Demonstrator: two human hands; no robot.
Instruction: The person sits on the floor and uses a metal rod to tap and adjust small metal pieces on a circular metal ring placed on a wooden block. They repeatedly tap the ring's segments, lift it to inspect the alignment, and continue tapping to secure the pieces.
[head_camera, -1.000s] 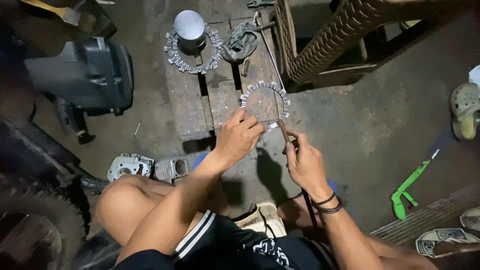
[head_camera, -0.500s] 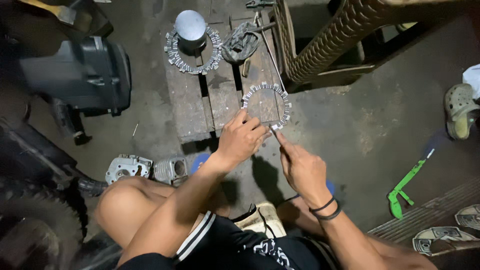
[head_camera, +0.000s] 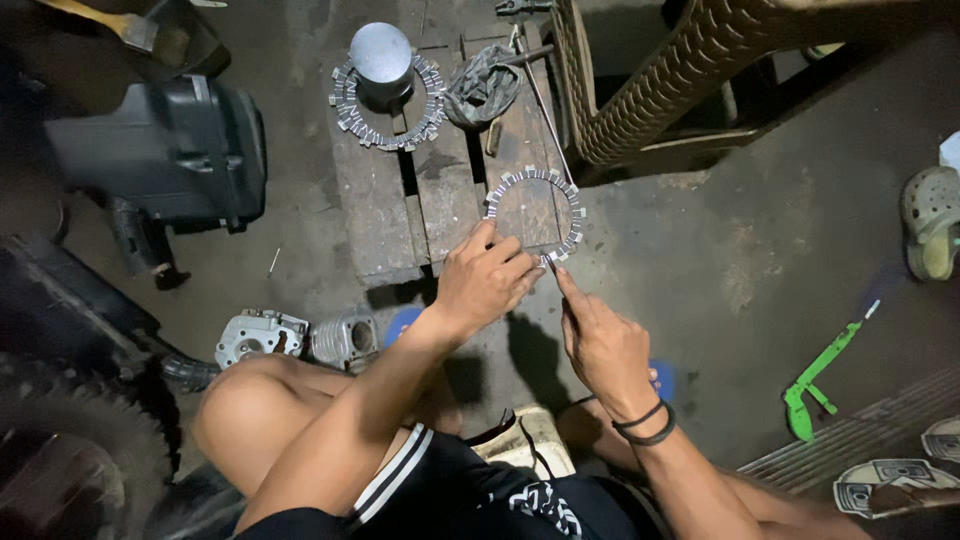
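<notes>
A flat metal ring with small teeth around its edge (head_camera: 577, 212) lies on a worn wooden pallet (head_camera: 370, 200). My left hand (head_camera: 487, 280) rests on the ring's near edge, fingers curled over it and pressing it down. My right hand (head_camera: 600, 345), with dark bands on its wrist, reaches from the right. Its pinched fingertips touch the ring's near right edge, next to my left hand. Whether they hold a thin tool I cannot tell. A long thin rod (head_camera: 545, 110) lies on the pallet beside the ring.
Farther back on the pallet, more toothed rings (head_camera: 345, 110) circle a round metal cylinder (head_camera: 383, 50), beside a dark crumpled part (head_camera: 482, 85). A black case (head_camera: 170, 150) and a tyre (head_camera: 60, 450) are left, engine parts (head_camera: 260, 335) by my knee, a woven chair (head_camera: 680, 70) and green tool (head_camera: 815, 375) right.
My right hand's fingertips have shifted slightly left, onto the ring's near edge. My left hand and the ring have stayed in place.
</notes>
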